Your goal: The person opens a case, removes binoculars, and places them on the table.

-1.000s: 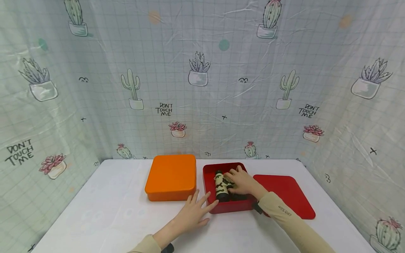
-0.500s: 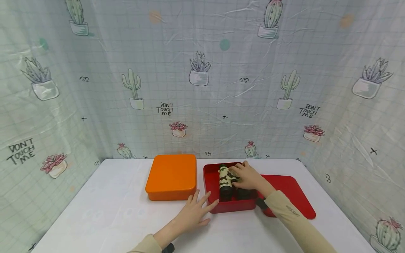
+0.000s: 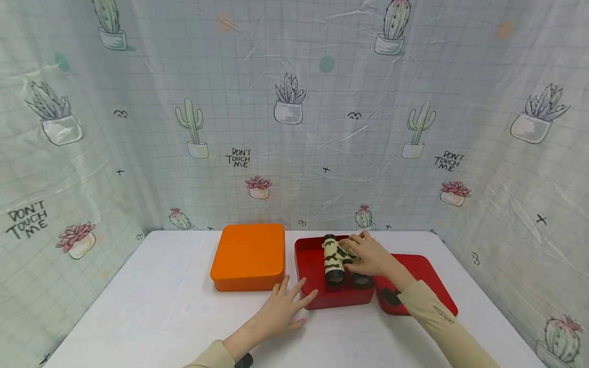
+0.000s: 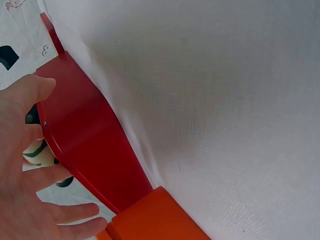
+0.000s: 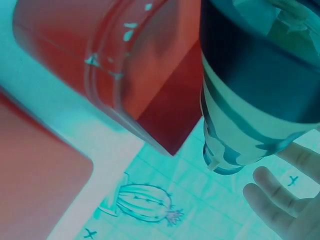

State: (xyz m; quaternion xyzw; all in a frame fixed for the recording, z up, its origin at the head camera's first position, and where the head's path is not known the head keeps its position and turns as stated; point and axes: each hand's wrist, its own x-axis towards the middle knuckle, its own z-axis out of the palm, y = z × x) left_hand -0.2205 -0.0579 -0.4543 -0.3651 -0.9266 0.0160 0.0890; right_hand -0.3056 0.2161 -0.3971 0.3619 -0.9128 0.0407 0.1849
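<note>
Camouflage-patterned binoculars (image 3: 334, 261) with black ends are gripped by my right hand (image 3: 368, 255) over the red box (image 3: 338, 300). Their far barrel is partly covered by the hand. In the right wrist view the binoculars (image 5: 250, 105) show a wide dark lens end towards the camera, above the box's inner wall (image 5: 172, 100), with fingertips (image 5: 272, 185) behind the barrel. My left hand (image 3: 278, 312) lies spread at the near left corner of the red box. In the left wrist view, its thumb and fingers (image 4: 37, 90) rest along the box's rim and outer wall (image 4: 95, 130).
A lidded orange box (image 3: 250, 253) stands close to the left of the red box. To the right, a flat red lid (image 3: 428, 281) lies on the white table (image 3: 165, 306). A curtain printed with cacti (image 3: 294, 153) hangs behind.
My right hand and the binoculars have moved up and to the right, from inside the red box towards its right side. The left hand has stayed in place.
</note>
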